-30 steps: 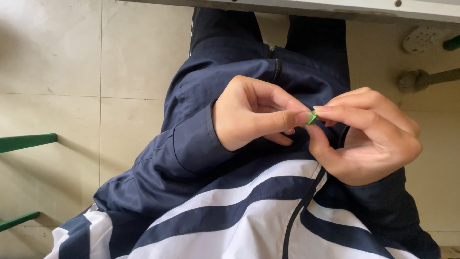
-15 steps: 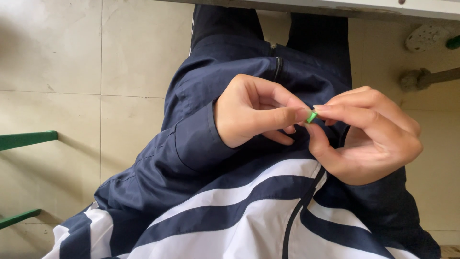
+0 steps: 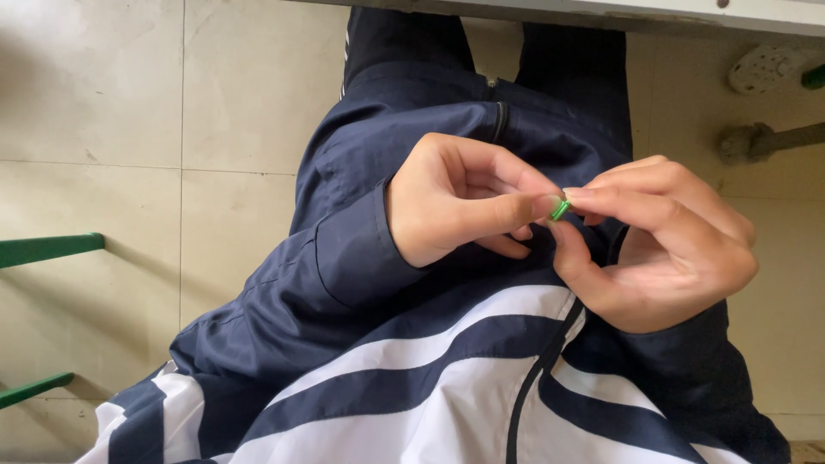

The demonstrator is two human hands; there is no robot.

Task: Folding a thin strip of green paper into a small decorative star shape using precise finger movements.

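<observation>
Beige tiled floor (image 3: 129, 129), two green bars (image 3: 47, 249) at left, table edge (image 3: 601, 13) above. One small green piece (image 3: 560, 210) pinched between left hand (image 3: 460, 202) and right hand (image 3: 666, 245), both narrowly closed on it, over a navy-white jacket (image 3: 412, 361).

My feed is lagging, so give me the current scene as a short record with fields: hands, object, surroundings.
left hand: left hand pinches one end of the small green piece
right hand: right hand pinches its other end
object: small, green, held above the lap
clothing: navy and white jacket
floor: pale tiled floor
nearby: green bars at left
</observation>
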